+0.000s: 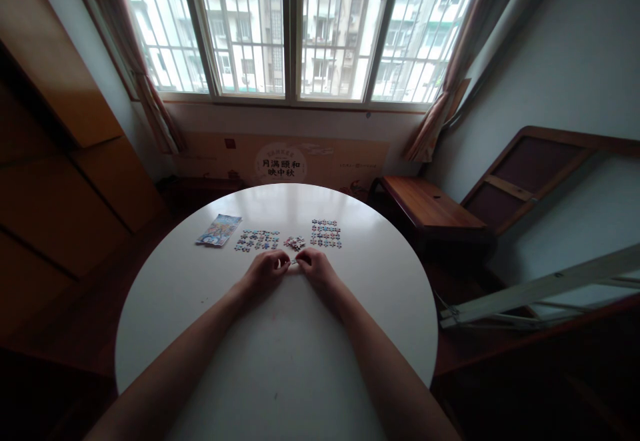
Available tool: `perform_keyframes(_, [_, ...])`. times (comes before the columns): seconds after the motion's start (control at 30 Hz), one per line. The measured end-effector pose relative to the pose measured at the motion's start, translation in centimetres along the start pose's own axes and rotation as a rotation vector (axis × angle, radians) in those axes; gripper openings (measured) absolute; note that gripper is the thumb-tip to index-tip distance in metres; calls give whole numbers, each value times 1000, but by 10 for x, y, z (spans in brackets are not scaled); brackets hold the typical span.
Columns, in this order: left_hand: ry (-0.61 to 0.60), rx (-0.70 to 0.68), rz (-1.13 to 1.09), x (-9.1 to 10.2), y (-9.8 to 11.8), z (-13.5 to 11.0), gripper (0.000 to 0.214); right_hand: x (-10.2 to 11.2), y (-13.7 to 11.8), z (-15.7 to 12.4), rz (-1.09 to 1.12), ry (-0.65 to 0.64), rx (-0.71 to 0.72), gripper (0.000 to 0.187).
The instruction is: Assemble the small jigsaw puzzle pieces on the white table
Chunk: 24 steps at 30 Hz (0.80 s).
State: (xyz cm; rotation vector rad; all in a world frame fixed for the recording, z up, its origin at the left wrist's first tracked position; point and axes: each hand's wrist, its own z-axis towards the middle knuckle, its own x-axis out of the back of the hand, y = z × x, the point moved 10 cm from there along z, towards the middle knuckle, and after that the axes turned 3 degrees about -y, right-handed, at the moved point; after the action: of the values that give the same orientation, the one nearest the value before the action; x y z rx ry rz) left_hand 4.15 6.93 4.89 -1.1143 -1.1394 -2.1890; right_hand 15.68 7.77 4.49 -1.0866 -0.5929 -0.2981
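Observation:
My left hand [267,268] and my right hand [313,265] meet near the middle of the white round table [280,348]. Between their pinched fingertips is a small pale puzzle piece [294,261], which both hands seem to grip. Just beyond the fingers lies a small heap of loose jigsaw pieces [295,242]. Rows of spread pieces [257,240] lie to the left of the heap, and another block of rows [327,233] lies to its right. Farther left rests a colourful printed picture sheet or packet [220,230].
A wooden bench [430,202] stands past the table's right edge, with a framed wooden panel [525,168] leaning by the wall. Behind the table is a printed cardboard panel [330,158] under the barred windows. Wooden cabinets [60,181] line the left side.

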Motion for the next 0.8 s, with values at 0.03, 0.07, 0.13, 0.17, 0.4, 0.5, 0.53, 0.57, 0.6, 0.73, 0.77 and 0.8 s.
perform_keyframes(0.03, [-2, 0, 0, 0, 0, 0, 11, 0, 0, 0, 2, 1, 1, 11])
perform_keyframes(0.07, [-5, 1, 0, -1, 0, 0, 11, 0, 0, 0, 4, 2, 1, 11])
perform_keyframes(0.13, [-10, 0, 0, -1, 0, 0, 11, 1, 0, 0, 8, 6, 0, 11])
perform_keyframes(0.17, [-11, 0, -2, -1, 0, 0, 11, 1, -1, -1, 10, 6, -1, 11])
perform_keyframes(0.4, [-14, 0, -4, 1, 2, 0, 11, 1, 0, 0, 6, 9, -1, 12])
perform_keyframes(0.5, [-5, -2, -1, 1, 3, 0, 11, 1, 0, -1, 2, 12, 6, 12])
perform_keyframes(0.53, [-4, -3, -1, 2, 3, 0, 11, 1, 1, -1, 3, 12, 4, 12])
perform_keyframes(0.57, [-5, -4, -1, 1, 4, 0, 11, 0, 1, -1, 4, 12, 2, 12])
perform_keyframes(0.6, [-6, -5, 0, 1, 3, 0, 12, 0, 1, 0, 4, 11, 0, 12])
perform_keyframes(0.73, [-7, -9, 4, 1, 3, 1, 12, 0, 2, 0, 2, 8, -3, 13])
perform_keyframes(0.77, [-7, -11, 3, 1, 3, 1, 12, 1, 2, 0, 3, 9, -2, 13])
perform_keyframes(0.8, [-6, -14, 0, 1, 3, 1, 12, 1, 1, 0, 5, 11, 0, 13])
